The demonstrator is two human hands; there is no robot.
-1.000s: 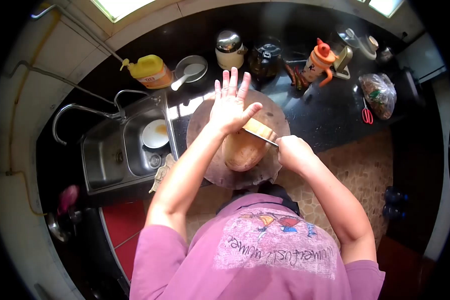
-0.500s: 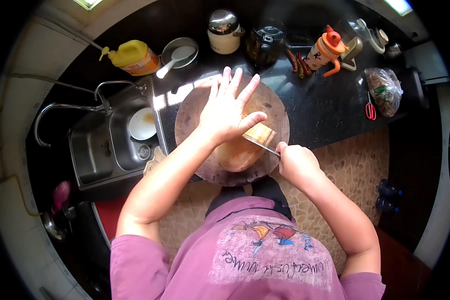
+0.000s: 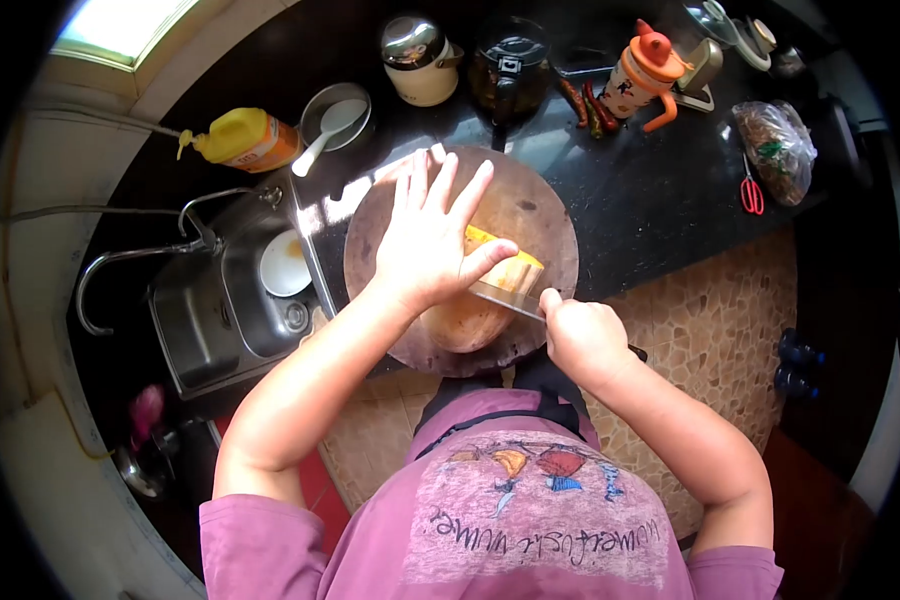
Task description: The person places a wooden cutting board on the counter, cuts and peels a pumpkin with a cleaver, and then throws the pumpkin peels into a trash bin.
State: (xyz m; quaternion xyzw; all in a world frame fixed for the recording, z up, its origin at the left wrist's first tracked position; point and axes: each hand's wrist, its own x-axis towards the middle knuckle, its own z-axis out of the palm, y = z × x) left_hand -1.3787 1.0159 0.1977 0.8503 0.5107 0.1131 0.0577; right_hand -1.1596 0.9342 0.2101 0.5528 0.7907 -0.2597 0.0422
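Note:
On the round wooden chopping board (image 3: 542, 205) lies a tan-skinned pumpkin (image 3: 467, 328), with orange flesh showing along a cut edge. My right hand (image 3: 585, 338) is closed around the handle of a broad kitchen knife (image 3: 510, 298). The knife's blade lies across the pumpkin, between the larger rounded part and a ridged section (image 3: 518, 274). Fingers spread wide, my left hand (image 3: 428, 240) hovers over or rests on the pumpkin beside the blade; its palm hides the contact. Part of the blade is hidden behind this hand.
To the left is a double sink (image 3: 232, 318) with a white bowl (image 3: 285, 264). Along the back stand a yellow bottle (image 3: 245, 140), a pan (image 3: 355, 120) with a white spoon, a glass pot (image 3: 511, 75) and an orange-lidded cup (image 3: 638, 85). Red scissors (image 3: 751, 192) lie at right.
The camera view has shifted and tilted. More of the knife blade and a strip of orange flesh now show. My left hand stays spread over the pumpkin, and my right hand keeps its grip.

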